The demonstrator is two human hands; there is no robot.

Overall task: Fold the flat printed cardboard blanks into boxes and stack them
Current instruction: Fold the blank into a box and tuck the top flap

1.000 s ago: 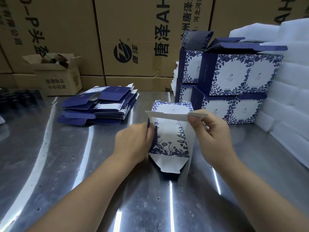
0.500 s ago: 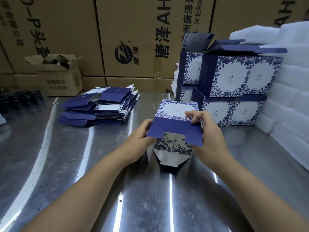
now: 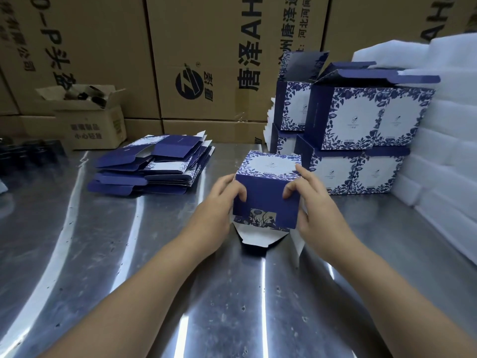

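1. While we looked down at the steel surface [image 3: 124, 254], we held one part-folded box [image 3: 268, 200] upright near its middle, between both hands.
2. Left hand [image 3: 219, 200]: its fingers [image 3: 241, 195] gripped the box's left side, with the thumb pressed on the plain blue front flap. We could not see the other fingers behind the box.
3. Right hand [image 3: 315, 205]: it gripped the right side, with the thumb on the same flap and the index finger laid along the top right edge.
4. Box, detail: the white top panel with its blue floral border faced up. A white lower flap reached down to the surface toward us.
5. Flat blanks [image 3: 152, 166]: one loose pile on the surface, left of the held box and well apart from it.
6. Finished boxes [image 3: 361, 140]: stacked in two tiers behind and to the right of the held box, with the upper lids open.
7. White foam sheets [image 3: 444, 151]: piled just beside the finished boxes, at far right.
8. Brown cartons [image 3: 206, 60]: a wall of them ran along the back. A small open carton [image 3: 90, 122] stood at back left.
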